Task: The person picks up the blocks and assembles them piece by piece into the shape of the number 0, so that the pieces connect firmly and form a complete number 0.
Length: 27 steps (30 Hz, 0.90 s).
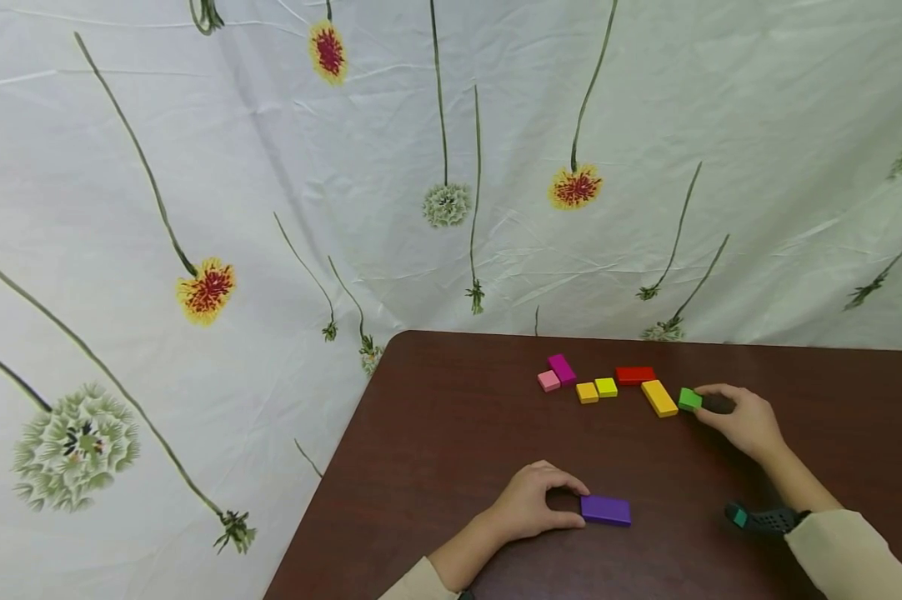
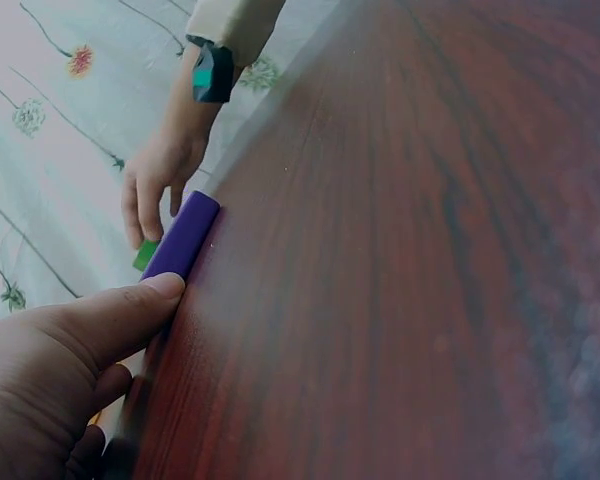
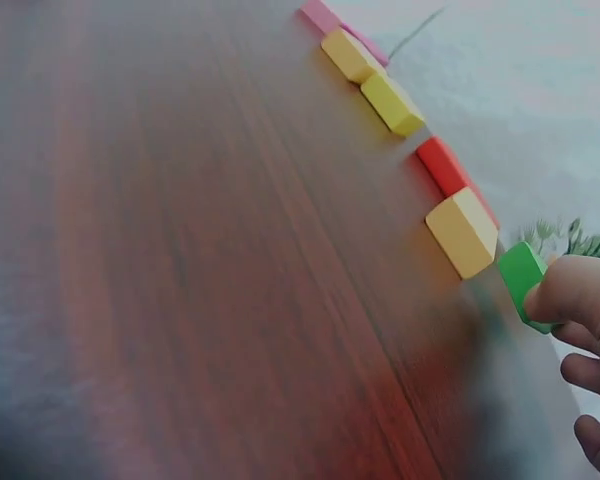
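Note:
My left hand pinches one end of a purple rectangular block near the front of the brown table. In the left wrist view the thumb lies along the near end of the purple block. Farther back on the right, my right hand grips a small green block between thumb and fingers. The right wrist view shows the thumb on the side of the green block. Just left of it lies a long yellow-orange block, its far end close to a red block.
A small yellow block sits beside an orange one. To their left, a pink block adjoins a magenta block. The dark brown table ends at a flowered cloth behind and to the left.

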Each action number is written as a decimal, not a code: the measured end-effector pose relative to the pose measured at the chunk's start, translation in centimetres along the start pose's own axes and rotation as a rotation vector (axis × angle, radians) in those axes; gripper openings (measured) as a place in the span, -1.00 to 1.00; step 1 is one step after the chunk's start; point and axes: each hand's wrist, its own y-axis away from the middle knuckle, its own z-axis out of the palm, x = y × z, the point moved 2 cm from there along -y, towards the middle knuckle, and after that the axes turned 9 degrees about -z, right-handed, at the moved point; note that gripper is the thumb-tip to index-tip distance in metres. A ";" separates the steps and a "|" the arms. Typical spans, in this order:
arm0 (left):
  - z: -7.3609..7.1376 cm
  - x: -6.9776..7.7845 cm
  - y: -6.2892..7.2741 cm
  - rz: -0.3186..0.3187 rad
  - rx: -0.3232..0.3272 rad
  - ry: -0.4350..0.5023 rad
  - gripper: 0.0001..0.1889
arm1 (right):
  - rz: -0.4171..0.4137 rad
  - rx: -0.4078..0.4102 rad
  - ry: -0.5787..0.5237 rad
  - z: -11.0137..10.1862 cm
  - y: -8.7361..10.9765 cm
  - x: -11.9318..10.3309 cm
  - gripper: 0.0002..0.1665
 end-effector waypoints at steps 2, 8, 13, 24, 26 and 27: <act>0.0 0.0 0.0 0.008 0.005 -0.009 -0.66 | -0.002 0.006 -0.004 -0.1 0.6 -0.3 -0.53; 0.1 0.0 -0.1 0.022 0.013 -0.024 -0.67 | -0.035 0.023 -0.006 -0.4 2.4 -1.0 -0.55; 0.0 -0.1 0.0 0.009 0.010 -0.028 -0.67 | -0.043 0.016 -0.019 0.0 3.7 -1.9 -0.55; -0.1 -0.1 0.0 -0.047 -0.022 -0.005 -0.67 | -0.025 0.047 -0.055 1.8 6.4 -4.4 -0.61; -0.1 -0.1 0.0 -0.048 -0.023 0.002 -0.67 | -0.022 0.048 -0.061 2.1 6.8 -4.8 -0.62; 0.0 -0.1 -0.1 -0.045 -0.022 0.002 -0.67 | -0.018 0.048 -0.062 2.2 7.0 -5.0 -0.62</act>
